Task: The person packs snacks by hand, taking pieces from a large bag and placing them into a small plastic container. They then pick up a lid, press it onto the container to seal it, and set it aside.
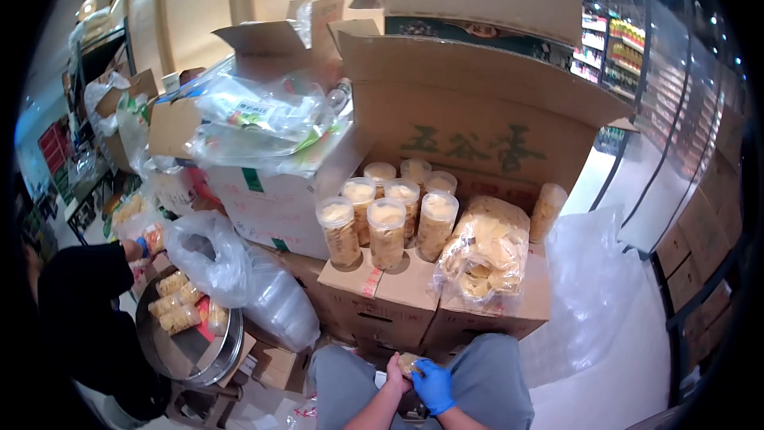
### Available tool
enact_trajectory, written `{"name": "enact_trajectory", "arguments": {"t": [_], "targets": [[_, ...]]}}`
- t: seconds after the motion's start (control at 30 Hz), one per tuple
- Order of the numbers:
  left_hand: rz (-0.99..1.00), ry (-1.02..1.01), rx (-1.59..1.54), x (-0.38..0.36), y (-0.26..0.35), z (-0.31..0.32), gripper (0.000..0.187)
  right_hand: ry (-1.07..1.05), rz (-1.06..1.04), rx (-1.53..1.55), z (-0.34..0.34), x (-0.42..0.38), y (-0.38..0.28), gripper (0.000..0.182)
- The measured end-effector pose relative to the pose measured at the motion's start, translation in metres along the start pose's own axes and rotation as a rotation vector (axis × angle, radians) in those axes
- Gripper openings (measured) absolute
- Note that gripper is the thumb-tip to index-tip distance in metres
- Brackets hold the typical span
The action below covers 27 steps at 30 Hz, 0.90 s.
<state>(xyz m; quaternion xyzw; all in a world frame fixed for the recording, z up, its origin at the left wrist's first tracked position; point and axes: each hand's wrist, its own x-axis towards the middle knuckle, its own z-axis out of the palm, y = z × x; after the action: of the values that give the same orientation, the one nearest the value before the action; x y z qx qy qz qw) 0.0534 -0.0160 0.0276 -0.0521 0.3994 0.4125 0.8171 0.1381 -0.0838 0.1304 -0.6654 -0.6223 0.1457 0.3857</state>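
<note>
Low between the knees, my bare left hand (396,373) is wrapped round a clear jar (409,364) with pale yellowish contents. My right hand (433,387), in a blue glove, has its fingers closed on the same jar from the right side. Beyond my hands, several filled clear jars (387,232) stand upright on a cardboard box (374,291). To their right lies a clear plastic bag (487,251) of flat yellowish pieces. One more jar (547,213) stands behind the bag, at the right.
Behind the jars rises a large open carton (477,103). A white box (274,203) topped with plastic packaging is at the left. A round metal tray (231,342) holds filled jars. A person in black (87,310) is at the far left. Clear plastic sheeting (589,295) hangs at the right.
</note>
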Motion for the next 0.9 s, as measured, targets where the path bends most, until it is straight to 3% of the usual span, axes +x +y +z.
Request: {"name": "enact_trajectory", "arguments": {"t": [0.07, 0.13, 0.43, 0.57, 0.73, 0.83, 0.9], "targets": [[0.017, -0.008, -0.006, -0.002, 0.001, -0.002, 0.049, -0.06, 0.059, 0.032, -0.001, -0.002, -0.001, 0.027], [0.049, 0.0, -0.018, -0.005, 0.002, -0.004, 0.051, -0.003, -0.037, 0.022, 0.003, -0.007, 0.005, 0.026], [0.105, 0.015, -0.05, -0.015, 0.011, -0.011, 0.05, -0.145, -0.125, -0.098, 0.015, -0.017, 0.013, 0.02], [0.121, 0.075, -0.035, -0.02, 0.011, -0.008, 0.049, -0.153, -0.077, -0.094, 0.021, -0.022, 0.021, 0.021], [0.121, -0.05, -0.034, 0.002, 0.007, -0.025, 0.046, -0.161, -0.091, -0.087, 0.024, -0.023, 0.028, 0.021], [0.105, -0.037, -0.067, 0.011, 0.004, -0.025, 0.044, -0.237, -0.066, -0.169, 0.023, -0.024, 0.029, 0.021], [0.089, -0.044, -0.097, 0.028, 0.001, -0.033, 0.043, -0.18, -0.007, -0.175, 0.026, -0.023, 0.029, 0.021]]}}
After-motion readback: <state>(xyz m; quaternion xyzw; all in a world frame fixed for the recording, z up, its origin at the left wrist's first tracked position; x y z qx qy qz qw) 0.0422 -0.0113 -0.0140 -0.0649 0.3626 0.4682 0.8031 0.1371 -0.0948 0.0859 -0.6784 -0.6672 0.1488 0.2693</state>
